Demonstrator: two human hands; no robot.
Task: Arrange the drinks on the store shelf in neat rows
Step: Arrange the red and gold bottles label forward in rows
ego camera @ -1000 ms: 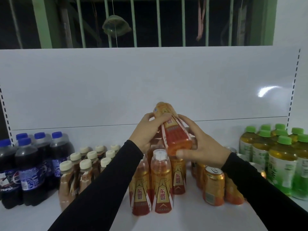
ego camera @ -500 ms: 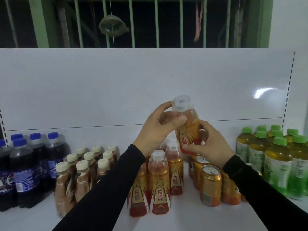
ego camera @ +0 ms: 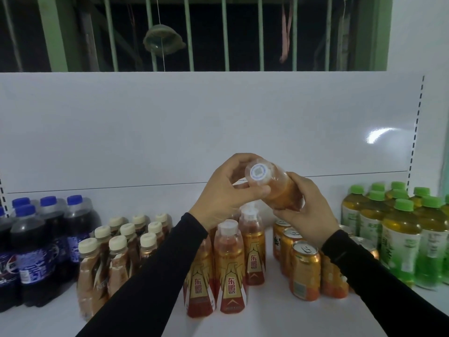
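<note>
Both hands hold one orange energy-drink bottle [ego camera: 279,188] in the air above the shelf, tilted so its clear cap faces me. My left hand [ego camera: 226,190] grips the cap end with curled fingers and thumb. My right hand [ego camera: 306,207] is curled round the bottle's body from the right. Below them stand more orange energy-drink bottles [ego camera: 229,271] in short rows on the white shelf [ego camera: 267,317]. Part of those rows is hidden behind my left sleeve.
Dark cola bottles [ego camera: 34,251] stand at the far left, brown cream-capped bottles [ego camera: 116,259] beside them. Gold cans [ego camera: 305,271] sit right of the centre rows, green-capped tea bottles [ego camera: 401,239] at the far right. A white back panel [ego camera: 170,130] closes the shelf behind.
The held bottle went from bottom-up and tilted, to upright, to tipped with its cap toward me. Both hands stayed on it and dropped slightly toward the shelf.
</note>
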